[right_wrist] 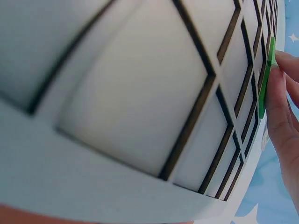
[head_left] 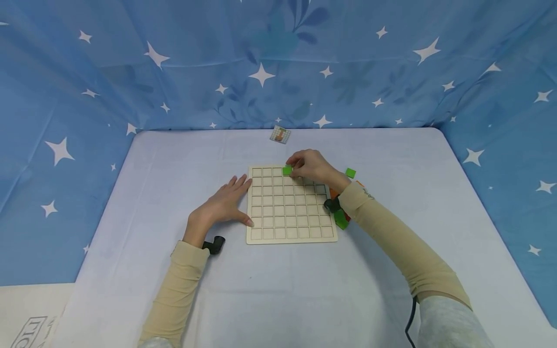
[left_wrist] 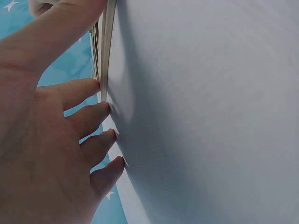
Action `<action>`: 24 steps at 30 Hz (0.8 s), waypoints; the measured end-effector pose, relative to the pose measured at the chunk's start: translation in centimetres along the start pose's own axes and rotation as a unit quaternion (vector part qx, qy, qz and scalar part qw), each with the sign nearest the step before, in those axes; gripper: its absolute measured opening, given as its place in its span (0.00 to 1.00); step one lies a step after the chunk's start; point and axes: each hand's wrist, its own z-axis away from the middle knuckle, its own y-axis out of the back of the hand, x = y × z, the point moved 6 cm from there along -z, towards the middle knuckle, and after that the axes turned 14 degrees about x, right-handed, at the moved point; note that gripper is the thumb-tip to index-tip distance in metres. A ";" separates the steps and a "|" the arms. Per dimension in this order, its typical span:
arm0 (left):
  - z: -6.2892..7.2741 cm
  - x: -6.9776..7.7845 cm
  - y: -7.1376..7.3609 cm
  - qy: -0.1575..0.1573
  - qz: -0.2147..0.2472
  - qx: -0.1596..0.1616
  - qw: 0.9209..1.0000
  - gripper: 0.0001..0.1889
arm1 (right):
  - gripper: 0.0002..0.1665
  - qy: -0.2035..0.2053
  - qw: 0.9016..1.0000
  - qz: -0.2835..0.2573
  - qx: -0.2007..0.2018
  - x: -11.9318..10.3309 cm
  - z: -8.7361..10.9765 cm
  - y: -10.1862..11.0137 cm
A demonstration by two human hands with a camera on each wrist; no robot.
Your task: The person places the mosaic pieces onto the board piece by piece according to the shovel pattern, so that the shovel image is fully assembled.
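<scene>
A pale wooden grid board (head_left: pixel 274 210) lies flat on the white table. My left hand (head_left: pixel 224 200) is spread at its left edge, the thumb tip at the lower left and the index finger farther up; in the left wrist view the left hand's fingers (left_wrist: pixel 93 116) reach the edge and the cloth. At the top row, my right hand (head_left: pixel 311 166) pinches a bright green puzzle piece (head_left: pixel 287 170) between thumb and fingers. The right wrist view shows the green piece (right_wrist: pixel 264 95) against the far grid cells, partly behind the fingertips.
Beside the board's right edge lie more pieces: a green one (head_left: pixel 350 172), an orange one (head_left: pixel 333 193) and another green one (head_left: pixel 341 220), partly hidden by my right forearm. A small picture card (head_left: pixel 280 134) lies near the table's back edge. Blue star-printed curtain (head_left: pixel 261 96) surrounds the table.
</scene>
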 end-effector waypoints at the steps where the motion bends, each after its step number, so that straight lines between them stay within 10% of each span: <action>1: 0.0 0.0 0.0 0.000 0.000 0.000 1.000 0.66 | 0.21 -0.001 1.000 -0.003 0.001 0.0 0.0 0.0; 24: 0.0 0.2 0.0 0.003 -0.003 0.002 1.000 0.65 | 0.16 0.019 1.000 0.008 0.020 0.7 2.2 2.8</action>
